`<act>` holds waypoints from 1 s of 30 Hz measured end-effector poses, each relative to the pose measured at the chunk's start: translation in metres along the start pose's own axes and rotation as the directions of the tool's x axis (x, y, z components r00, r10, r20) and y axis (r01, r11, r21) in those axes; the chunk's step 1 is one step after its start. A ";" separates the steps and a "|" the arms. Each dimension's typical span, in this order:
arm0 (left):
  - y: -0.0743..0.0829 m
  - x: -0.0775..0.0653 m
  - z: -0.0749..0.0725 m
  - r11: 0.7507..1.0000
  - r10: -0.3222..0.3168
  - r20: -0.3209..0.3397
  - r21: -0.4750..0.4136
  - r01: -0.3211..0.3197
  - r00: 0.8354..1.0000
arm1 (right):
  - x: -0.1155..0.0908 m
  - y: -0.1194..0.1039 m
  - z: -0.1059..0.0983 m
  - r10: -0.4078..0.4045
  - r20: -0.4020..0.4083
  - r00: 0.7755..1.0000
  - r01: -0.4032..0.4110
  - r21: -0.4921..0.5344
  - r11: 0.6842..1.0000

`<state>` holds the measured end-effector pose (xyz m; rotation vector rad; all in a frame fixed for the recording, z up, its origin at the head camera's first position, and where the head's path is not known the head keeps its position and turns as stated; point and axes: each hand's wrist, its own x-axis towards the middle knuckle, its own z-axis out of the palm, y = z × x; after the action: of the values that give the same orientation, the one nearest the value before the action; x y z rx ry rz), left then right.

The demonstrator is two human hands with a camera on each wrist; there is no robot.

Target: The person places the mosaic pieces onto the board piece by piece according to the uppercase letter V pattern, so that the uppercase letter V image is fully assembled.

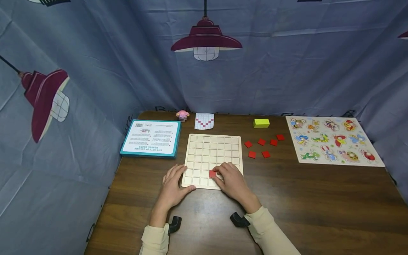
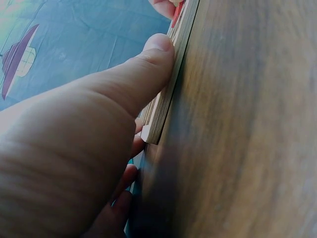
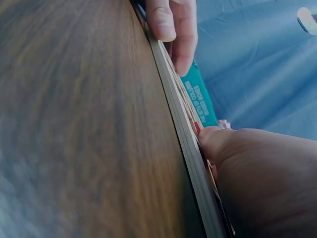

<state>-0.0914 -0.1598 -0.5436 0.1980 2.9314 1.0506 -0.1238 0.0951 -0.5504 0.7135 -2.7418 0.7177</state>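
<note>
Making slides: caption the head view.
Left hand touching the gridded board, right hand pinching a red tile over its squares.

A brown wood-grained desk carries a pale gridded board near its middle. Left of that lies a teal-edged box; a small pink figure and a checked card stand along the far edge. To the right are six loose red tiles, a yellow-green block and an insect picture board.
</note>
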 end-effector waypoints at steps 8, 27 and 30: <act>-0.001 -0.001 0.000 1.000 0.000 0.001 0.009 0.000 1.000 | -0.003 0.000 0.000 -0.013 -0.054 0.998 0.015 0.044 0.999; 0.000 -0.001 0.001 1.000 0.000 -0.011 -0.005 -0.001 1.000 | -0.036 0.122 -0.059 0.593 -0.358 0.721 -0.558 0.207 0.804; 0.000 -0.001 0.002 1.000 -0.003 -0.006 -0.005 0.003 1.000 | -0.037 0.125 -0.058 0.635 -0.290 0.716 -0.618 0.160 0.770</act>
<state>-0.0900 -0.1592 -0.5452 0.1913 2.9326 1.0605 -0.1502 0.2349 -0.5626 -0.3660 -2.6218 0.9311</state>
